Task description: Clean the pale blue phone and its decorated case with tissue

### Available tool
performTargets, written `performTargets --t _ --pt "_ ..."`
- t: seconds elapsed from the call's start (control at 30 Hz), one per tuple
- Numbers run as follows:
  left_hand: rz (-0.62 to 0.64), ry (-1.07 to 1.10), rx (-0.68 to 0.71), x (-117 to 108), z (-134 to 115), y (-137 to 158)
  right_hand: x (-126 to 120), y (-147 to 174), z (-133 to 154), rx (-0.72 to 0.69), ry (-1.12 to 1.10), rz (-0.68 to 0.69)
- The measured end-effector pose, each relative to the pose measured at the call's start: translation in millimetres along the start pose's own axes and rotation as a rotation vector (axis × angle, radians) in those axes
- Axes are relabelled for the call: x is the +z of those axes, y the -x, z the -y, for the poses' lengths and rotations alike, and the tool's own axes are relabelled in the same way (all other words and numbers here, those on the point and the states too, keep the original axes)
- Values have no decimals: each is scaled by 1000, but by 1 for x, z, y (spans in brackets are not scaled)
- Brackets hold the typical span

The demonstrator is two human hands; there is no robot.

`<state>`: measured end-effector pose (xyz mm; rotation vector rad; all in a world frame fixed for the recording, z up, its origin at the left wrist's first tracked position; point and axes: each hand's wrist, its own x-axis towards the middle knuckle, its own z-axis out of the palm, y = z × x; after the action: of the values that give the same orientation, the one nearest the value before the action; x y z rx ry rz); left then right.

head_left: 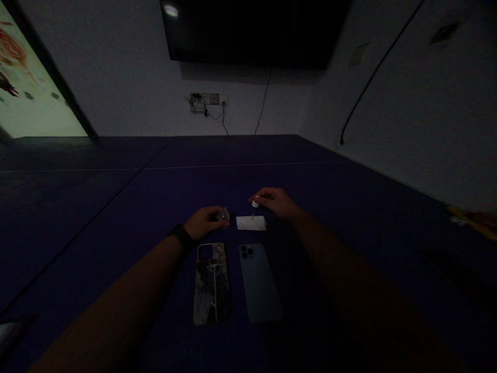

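1. Here, we see a blue desk (pixel 318 181).
2. On it lie a phone (pixel 262 285) and, left of it, a case (pixel 221 305).
3. Beyond, our left grip (pixel 202 223) is curled, our right grip (pixel 278 202) pinched.
4. Beyond the phone lies a cloth (pixel 250 224).
5. The left holds a bottle (pixel 224 215).
6. The right holds a dropper (pixel 255 203) over the cloth, contact unclear.

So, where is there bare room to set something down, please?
The table looks bare beyond the left hand and right hand, up to the wall, and left of the left forearm, short of the corner object. It's crowded at the white pad by the hands, and nearer, where the phone case and phone lie.
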<state>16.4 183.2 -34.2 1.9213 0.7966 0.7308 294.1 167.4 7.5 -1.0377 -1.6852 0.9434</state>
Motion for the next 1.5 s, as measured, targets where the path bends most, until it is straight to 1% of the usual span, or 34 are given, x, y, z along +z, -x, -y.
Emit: performTargets --t 0.1,0.47,0.63,0.97,1.27,1.37,1.5 --pt "-3 -1 1 0 -1 0 -1 0 1 -19 -1 -18" --pt "1 1 18 1 -1 1 2 0 6 -52 6 -4" --pt "-4 -10 19 0 -1 0 5 1 4 -49 7 21" --pt "7 -4 27 1 0 0 0 -1 -4 -69 43 -7" --pt "10 2 10 0 -4 0 6 2 -4 -98 79 -11" --pt "6 1 6 0 -2 0 8 2 1 -118 81 -39" --pt "-3 -1 9 1 1 -1 10 -2 14 -184 47 -157"
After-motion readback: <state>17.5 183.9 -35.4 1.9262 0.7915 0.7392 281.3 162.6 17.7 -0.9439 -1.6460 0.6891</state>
